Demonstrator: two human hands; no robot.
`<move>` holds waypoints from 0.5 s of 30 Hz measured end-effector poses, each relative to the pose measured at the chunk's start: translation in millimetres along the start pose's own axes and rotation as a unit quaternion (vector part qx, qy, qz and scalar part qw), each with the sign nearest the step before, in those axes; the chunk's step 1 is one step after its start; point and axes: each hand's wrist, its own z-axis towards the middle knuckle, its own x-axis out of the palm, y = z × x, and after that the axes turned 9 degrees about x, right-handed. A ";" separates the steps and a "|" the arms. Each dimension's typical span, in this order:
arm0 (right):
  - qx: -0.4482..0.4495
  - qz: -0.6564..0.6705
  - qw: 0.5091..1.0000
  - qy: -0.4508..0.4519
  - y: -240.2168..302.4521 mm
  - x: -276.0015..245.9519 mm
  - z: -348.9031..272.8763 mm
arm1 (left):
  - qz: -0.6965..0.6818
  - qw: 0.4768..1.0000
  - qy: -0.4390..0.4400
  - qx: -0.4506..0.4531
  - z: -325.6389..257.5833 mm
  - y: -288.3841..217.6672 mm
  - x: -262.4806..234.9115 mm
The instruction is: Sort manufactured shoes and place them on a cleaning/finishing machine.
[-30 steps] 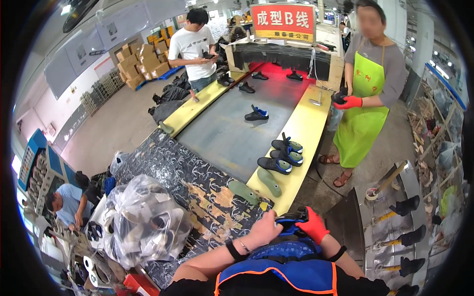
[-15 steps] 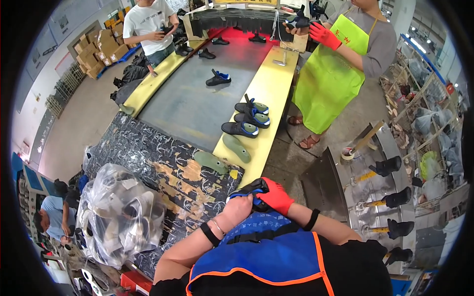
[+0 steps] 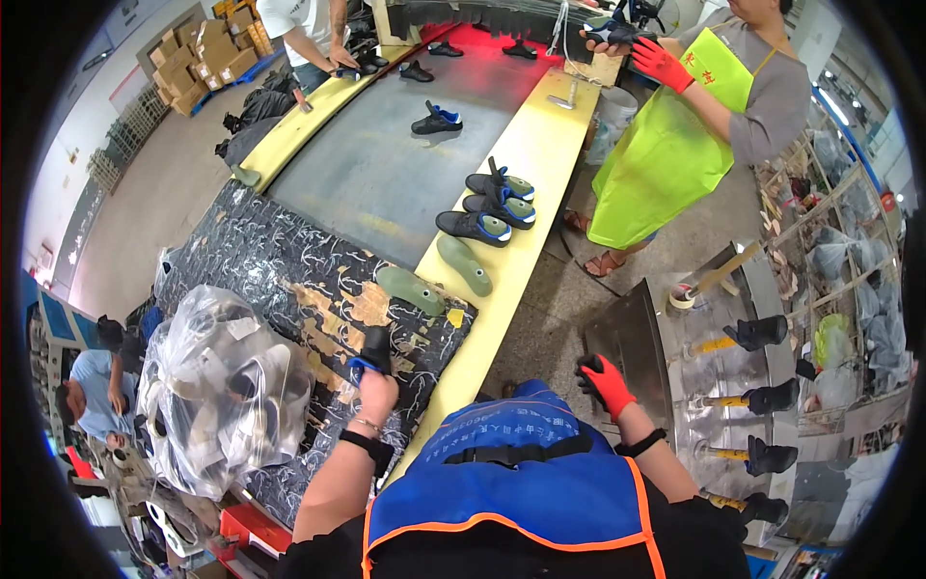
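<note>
Over the patterned bench cover [image 3: 207, 232], my bare left hand [image 3: 377, 394] is closed around a black shoe upper [image 3: 377, 347] with blue lining. My right hand [image 3: 608, 384], in a red glove with black palm and fingertips, is held out to the right near the metal stand, fingers apart and nothing visible in it. Ahead of my left hand lie two green shoe lasts [image 3: 410, 289], one of them on the yellow board [image 3: 429, 394]. Farther along that board sit three black-and-blue shoes [image 3: 475, 227] with green lasts inside.
A clear bag [image 3: 222, 386] of white shoes fills the left of the bench. Black shoes [image 3: 437, 119] lie on the grey conveyor [image 3: 352, 183]. Two co-workers stand beyond, one in a lime apron [image 3: 666, 154]. A metal stand [image 3: 637, 347] with black boot forms [image 3: 757, 332] is at right.
My hands have parted. The left moved left over the bench with the shoe upper, while the right let go and swung right. The far-left co-worker's hands lowered to the shoes beside the conveyor.
</note>
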 end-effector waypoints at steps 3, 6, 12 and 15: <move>0.045 0.055 0.997 -0.011 -28.8 -25.0 -3.8 | 0.018 0.994 0.044 -0.101 12.5 26.4 -6.4; 0.057 0.019 0.997 -0.046 -23.7 -18.4 -15.1 | 0.075 0.980 0.175 -0.059 18.8 5.2 -19.9; -0.025 -0.145 0.989 -0.013 -7.6 19.0 27.7 | 0.126 0.927 0.352 -0.035 38.5 9.0 -33.2; -0.137 -0.317 0.938 -0.008 36.3 67.9 37.6 | 0.118 0.943 0.303 -0.066 27.2 19.2 -16.7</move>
